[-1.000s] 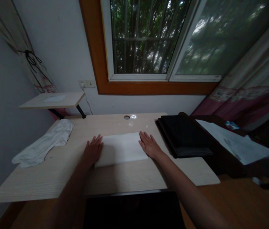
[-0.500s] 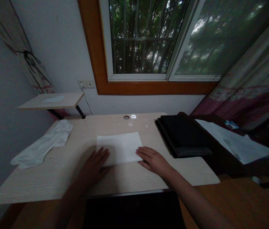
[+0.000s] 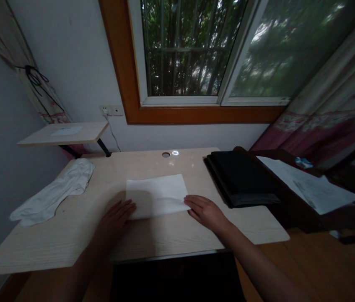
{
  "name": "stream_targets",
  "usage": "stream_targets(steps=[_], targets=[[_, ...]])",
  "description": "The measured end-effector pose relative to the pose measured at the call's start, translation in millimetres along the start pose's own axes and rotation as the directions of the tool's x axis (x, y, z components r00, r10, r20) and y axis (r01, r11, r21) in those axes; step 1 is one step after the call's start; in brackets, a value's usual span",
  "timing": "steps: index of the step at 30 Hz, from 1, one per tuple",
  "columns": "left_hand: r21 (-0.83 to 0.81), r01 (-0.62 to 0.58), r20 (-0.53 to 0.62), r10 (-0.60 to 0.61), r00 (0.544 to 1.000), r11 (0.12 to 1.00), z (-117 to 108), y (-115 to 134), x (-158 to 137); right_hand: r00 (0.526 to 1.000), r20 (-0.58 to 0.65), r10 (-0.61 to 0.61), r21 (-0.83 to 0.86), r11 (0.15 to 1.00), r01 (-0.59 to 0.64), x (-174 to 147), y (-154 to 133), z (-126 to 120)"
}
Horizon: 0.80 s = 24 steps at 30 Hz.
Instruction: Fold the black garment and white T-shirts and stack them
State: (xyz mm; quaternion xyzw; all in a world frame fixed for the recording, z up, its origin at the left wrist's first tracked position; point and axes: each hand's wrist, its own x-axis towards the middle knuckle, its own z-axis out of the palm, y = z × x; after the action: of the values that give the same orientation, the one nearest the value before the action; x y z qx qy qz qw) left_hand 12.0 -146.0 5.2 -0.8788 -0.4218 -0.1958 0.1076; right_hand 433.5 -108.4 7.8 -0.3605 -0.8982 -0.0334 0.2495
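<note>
Where the left hand (image 3: 111, 224) lies over it, the near-left corner of the white sheet (image 3: 156, 193) is hidden; the near-right corner is partly covered by the right hand (image 3: 207, 214). Sheet: rectangular, flat on the table (image 3: 139, 163), centred before the person; paper or cloth, cannot tell. Long axis left to right, the right end angled slightly away; a faint crease near the right hand, shadow across the left part.

Left hand: palm down, in shadow, fingers close together, slanting inward onto the corner; any grip cannot be told. Right hand: back upward, wrist inward, fingers nearly straight and together at the right edge, thumb low beside them; whether they pinch it cannot be told. Both forearms cut off below.

Also: crumpled white cloth (image 3: 54, 193), table's left side; black flat case (image 3: 243, 178), right side; black surface (image 3: 177, 279) below the near edge, cut off, nature unclear.
</note>
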Motion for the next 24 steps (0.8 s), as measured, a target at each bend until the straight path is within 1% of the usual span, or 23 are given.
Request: stream_targets(steps=[2,4,5,7,9,10,11,12,14,15,16,18,20,21,22,23,24], targets=[[-0.025,-0.005,-0.012,0.005,1.000,1.000,-2.6,-4.6,2.4,1.000,-0.004,0.008,0.036,0.999,-0.008,3.3,0.9,-5.5],[-0.063,0.018,-0.020,-0.019,1.000,0.998,-7.3,-8.9,6.7,0.999,-0.023,0.026,0.089,0.996,-0.024,9.7,1.0,-14.8],[-0.090,0.050,-0.025,-0.053,0.998,0.995,-11.1,-10.5,10.0,0.998,-0.036,0.044,0.125,0.991,-0.039,14.0,0.9,-20.6],[-0.170,0.156,-0.020,-0.161,0.987,0.973,-22.5,-11.8,19.7,0.993,-0.075,0.094,0.214,0.974,-0.076,24.8,0.8,-33.6],[-0.280,0.303,0.010,-0.312,0.950,0.911,-39.0,-11.1,33.6,0.980,-0.121,0.161,0.304,0.945,-0.118,37.6,0.8,-46.4],[-0.341,0.384,0.038,-0.395,0.918,0.858,-48.3,-10.4,41.9,0.968,-0.141,0.208,0.340,0.928,-0.150,44.5,0.8,-52.0],[-0.402,0.456,0.045,-0.481,0.876,0.794,-57.7,-9.8,50.7,0.952,-0.154,0.263,0.374,0.908,-0.190,51.5,0.9,-56.4],[-0.457,0.501,0.069,-0.533,0.844,0.735,-66.4,-9.2,59.6,0.930,-0.165,0.328,0.408,0.881,-0.238,58.5,1.1,-59.4],[-0.543,0.543,0.113,-0.585,0.803,0.641,-78.8,-8.8,76.0,0.874,-0.161,0.458,0.485,0.808,-0.334,71.9,3.1,-59.6],[-0.575,0.558,0.134,-0.604,0.786,0.599,-81.3,-9.2,82.9,0.846,-0.147,0.513,0.524,0.766,-0.373,78.1,5.4,-56.2],[-0.605,0.572,0.158,-0.621,0.768,0.554,-80.7,-10.2,88.6,0.821,-0.127,0.556,0.558,0.725,-0.404,83.7,8.9,-50.6],[-0.668,0.603,0.224,-0.654,0.722,0.436,-70.1,-14.3,96.3,0.791,-0.068,0.608,0.589,0.664,-0.460,93.1,19.3,-33.4],[-0.728,0.621,0.311,-0.667,0.677,0.291,-49.1,-22.3,99.6,0.753,-0.033,0.657,0.587,0.623,-0.518,100.4,32.1,-12.6],[-0.747,0.625,0.354,-0.660,0.663,0.227,-36.5,-27.8,100.1,0.743,-0.006,0.669,0.566,0.615,-0.549,103.4,38.0,-2.8],[-0.749,0.636,0.384,-0.660,0.646,0.187,-23.7,-33.8,100.1,0.732,0.025,0.681,0.529,0.612,-0.588,106.1,42.6,5.7],[-0.730,0.661,0.394,-0.685,0.613,0.171,-11.7,-40.1,99.9,0.715,0.045,0.697,0.478,0.614,-0.628,108.6,45.5,12.3],[-0.697,0.692,0.365,-0.738,0.567,0.186,-1.2,-46.1,99.8,0.709,0.053,0.703,0.414,0.630,-0.657,111.0,46.2,16.8]])
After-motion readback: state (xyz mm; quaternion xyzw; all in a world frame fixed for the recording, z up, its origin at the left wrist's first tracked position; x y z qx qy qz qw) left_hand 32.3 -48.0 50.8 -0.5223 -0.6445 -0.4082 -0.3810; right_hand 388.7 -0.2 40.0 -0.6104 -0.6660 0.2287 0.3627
